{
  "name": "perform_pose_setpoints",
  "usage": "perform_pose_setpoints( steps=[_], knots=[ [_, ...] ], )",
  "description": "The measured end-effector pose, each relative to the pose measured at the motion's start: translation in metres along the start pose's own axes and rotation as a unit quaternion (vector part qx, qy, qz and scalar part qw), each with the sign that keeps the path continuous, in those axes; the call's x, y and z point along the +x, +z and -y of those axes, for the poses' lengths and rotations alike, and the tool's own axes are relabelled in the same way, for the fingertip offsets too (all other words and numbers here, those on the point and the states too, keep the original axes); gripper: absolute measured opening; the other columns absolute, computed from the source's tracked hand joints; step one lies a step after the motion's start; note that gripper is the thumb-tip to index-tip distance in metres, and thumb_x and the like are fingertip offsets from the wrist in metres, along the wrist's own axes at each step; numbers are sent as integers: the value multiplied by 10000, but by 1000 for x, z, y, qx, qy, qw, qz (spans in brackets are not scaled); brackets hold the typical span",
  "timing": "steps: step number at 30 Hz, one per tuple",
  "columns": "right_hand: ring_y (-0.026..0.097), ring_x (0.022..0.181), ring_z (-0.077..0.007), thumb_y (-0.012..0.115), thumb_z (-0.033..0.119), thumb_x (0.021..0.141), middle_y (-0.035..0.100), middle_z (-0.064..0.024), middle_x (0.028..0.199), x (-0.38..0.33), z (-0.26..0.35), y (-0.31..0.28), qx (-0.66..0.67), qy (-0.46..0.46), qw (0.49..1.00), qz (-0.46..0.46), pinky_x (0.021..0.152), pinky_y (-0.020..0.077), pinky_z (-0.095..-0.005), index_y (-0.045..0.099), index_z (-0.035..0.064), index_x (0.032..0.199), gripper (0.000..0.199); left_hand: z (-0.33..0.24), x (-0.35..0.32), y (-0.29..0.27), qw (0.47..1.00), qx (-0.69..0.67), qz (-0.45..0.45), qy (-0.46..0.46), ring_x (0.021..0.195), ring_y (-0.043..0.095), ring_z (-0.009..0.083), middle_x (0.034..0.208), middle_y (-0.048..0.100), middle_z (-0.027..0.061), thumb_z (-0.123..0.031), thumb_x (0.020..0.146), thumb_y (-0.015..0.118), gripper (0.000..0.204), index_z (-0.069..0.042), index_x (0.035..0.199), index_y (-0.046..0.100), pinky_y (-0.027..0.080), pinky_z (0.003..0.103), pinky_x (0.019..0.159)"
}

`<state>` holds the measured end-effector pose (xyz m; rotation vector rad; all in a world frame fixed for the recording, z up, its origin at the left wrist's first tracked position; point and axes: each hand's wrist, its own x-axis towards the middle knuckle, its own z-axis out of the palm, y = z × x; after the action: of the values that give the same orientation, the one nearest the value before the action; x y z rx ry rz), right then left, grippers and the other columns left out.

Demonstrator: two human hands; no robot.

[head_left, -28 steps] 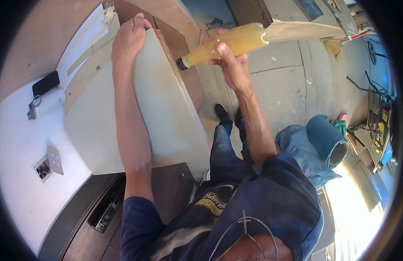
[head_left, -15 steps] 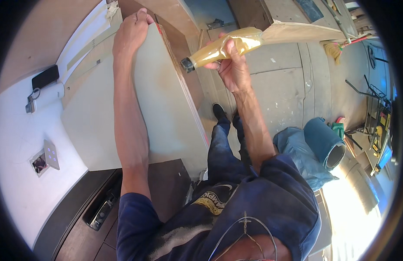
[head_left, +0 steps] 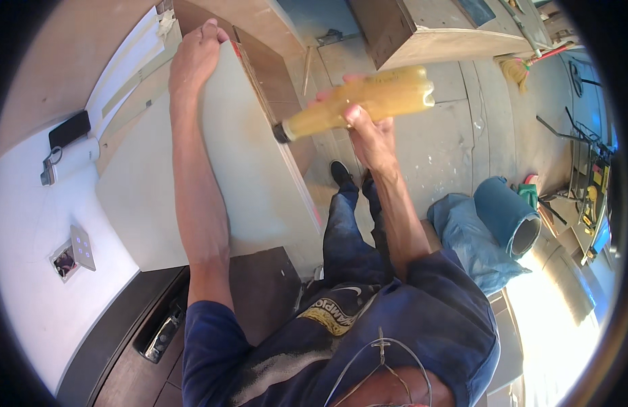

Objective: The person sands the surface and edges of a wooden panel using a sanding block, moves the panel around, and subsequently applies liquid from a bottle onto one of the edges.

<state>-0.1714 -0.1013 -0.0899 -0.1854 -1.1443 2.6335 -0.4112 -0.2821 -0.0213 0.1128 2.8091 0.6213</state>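
Note:
My right hand (head_left: 373, 142) is wrapped round a clear plastic bottle (head_left: 398, 91) with yellowish contents, held nearly level. Its black cap (head_left: 281, 132) points left and lies close to the long right edge of a pale grey panel (head_left: 249, 169). Layers of wood show along that panel edge. At the panel's far corner my left hand (head_left: 197, 57) has its fingers curled over the end, and my left forearm stretches along the panel's top. Whether the cap touches the edge I cannot tell.
On the left wall hangs a loose switch plate (head_left: 82, 247) beside an open socket. A wooden cabinet (head_left: 436, 41) stands at the far right, a broom (head_left: 516, 73) beyond it. Right of my legs are a blue bucket (head_left: 500, 214) and a blue plastic bag (head_left: 463, 237).
The bottle has swung down, bringing its cap nearer and lower along the panel edge. Its dented body looks rounder now. My left hand keeps its place on the panel corner.

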Motion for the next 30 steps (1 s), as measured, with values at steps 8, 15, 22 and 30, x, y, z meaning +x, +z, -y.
perform_pose_setpoints(
  steps=[8, 15, 22, 30],
  knots=[
    [693, 1093, -402, 678, 335, 983, 670, -266, 1150, -4, 8, -4, -35, 16, 999, 38, 872, 613, -517, 408, 16, 1396, 588, 1, 1, 2, 1000, 4, -9, 16, 977, 658, 308, 1011, 725, 100, -476, 1026, 309, 550, -118, 962, 721, 476, 436, 899],
    [726, 1028, -366, 645, 396, 999, 684, -239, 1138, 20, 38, -12, -101, -28, 994, -19, 739, 653, -431, 432, 5, 1388, 592, 0, 2, -1, 999, -11, 18, 36, 941, 663, 303, 990, 730, 105, -446, 1036, 317, 535, -104, 953, 720, 481, 415, 873],
    [727, 1037, -363, 666, 391, 976, 689, -246, 1139, 41, 109, 29, -290, -35, 955, 59, 737, 662, -417, 437, -36, 1406, 647, 7, 1, 1, 996, 58, -12, 60, 1201, 640, 348, 1285, 685, 136, -410, 1015, 320, 514, -131, 1196, 711, 483, 482, 1017],
    [725, 1037, -330, 679, 392, 975, 686, -246, 1149, 30, 137, 71, -308, -34, 947, 86, 725, 662, -391, 467, -37, 1381, 627, 1, -13, -12, 999, 14, -15, 46, 1210, 628, 394, 1301, 685, 142, -451, 1037, 313, 561, -96, 1230, 702, 487, 508, 1023]
  ],
)
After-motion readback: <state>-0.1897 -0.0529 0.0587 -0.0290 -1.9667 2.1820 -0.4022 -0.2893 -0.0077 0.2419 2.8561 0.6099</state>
